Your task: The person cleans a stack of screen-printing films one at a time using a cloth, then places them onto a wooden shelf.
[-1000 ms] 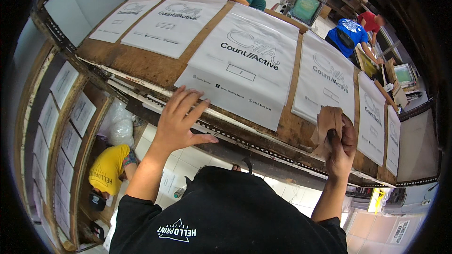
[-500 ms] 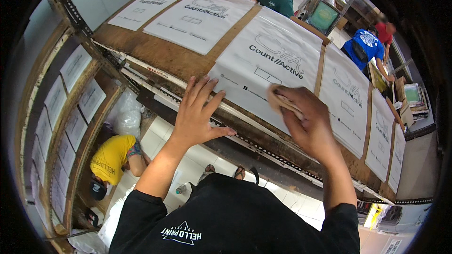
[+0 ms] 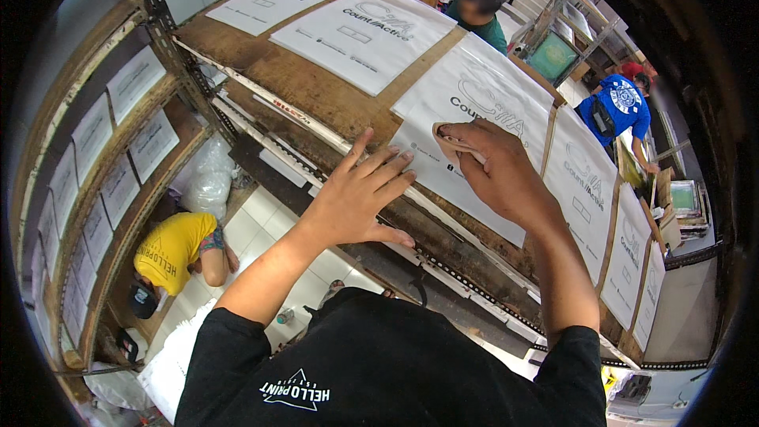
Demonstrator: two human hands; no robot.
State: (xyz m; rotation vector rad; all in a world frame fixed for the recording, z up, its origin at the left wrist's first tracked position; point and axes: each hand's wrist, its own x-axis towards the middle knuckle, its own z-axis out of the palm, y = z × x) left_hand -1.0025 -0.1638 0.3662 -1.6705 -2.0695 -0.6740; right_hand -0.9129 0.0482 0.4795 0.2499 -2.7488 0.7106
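From where I stand, the right hand [image 3: 506,170] is what has moved: a second ago it was off to the right, by the near edge of the surface [image 3: 316,95], holding up a brown folded pad [image 3: 445,150], and half a second later it was over the lower right of the middle sheet [image 3: 490,79]. Now it is further left, over the lower left of that same sheet, just beside the left hand. Its grip is clamped on the pad, thumb on one side and fingers on the other, with the folded edge leading towards the left. I take this to mean that the work is a sideways rub along the near end of the sheet, and that the pass is close to the left margin. Whether the pad is cloth or paper, or presses fully on the sheet, I can't quite make out under the knuckles. The left hand [image 3: 360,202] has stayed near that corner, palm down at the near edge, fingers spread well apart and gripping nothing, fingertips at or just over the sheet's corner. The middle sheet lies flat on the brown surface, its printing dark and plain, between one white sheet [image 3: 364,35] on its left and another [image 3: 569,182] on its right.
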